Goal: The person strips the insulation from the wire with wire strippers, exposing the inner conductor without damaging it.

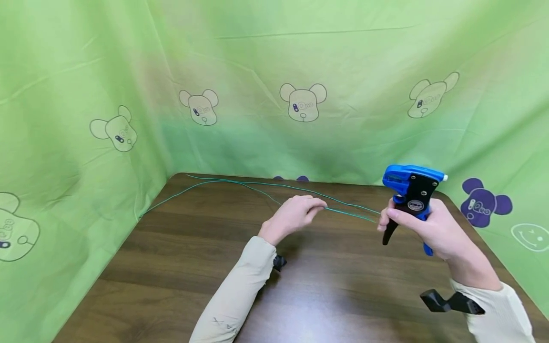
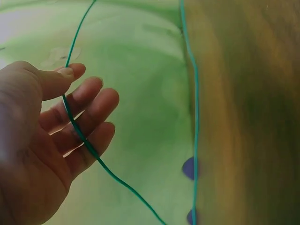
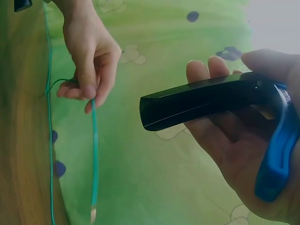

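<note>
The left hand (image 1: 293, 213) pinches a green wire (image 3: 95, 150) between thumb and finger above the table (image 1: 334, 271); the right hand (image 1: 442, 233) curls round a pistol-shaped tool (image 1: 415, 190), apart from the wire's pale tip (image 3: 93, 216). Held so far behind its tip, the wire could bend or slip aside; the 2nd strand (image 2: 196, 103) might snag. The wire looks smooth and pliant, the blue-and-black tool hard, the tabletop wood-grained.

2 hands: L hand (image 1: 293, 214), R hand (image 1: 438, 233). 1 blue/blk tool (image 1: 415, 190), 1 bench (image 1: 171, 267), 2 sleeves (image 1: 240, 290). L wrist view: 2 green wire strands (image 2: 196, 93); total wires unclear.
</note>
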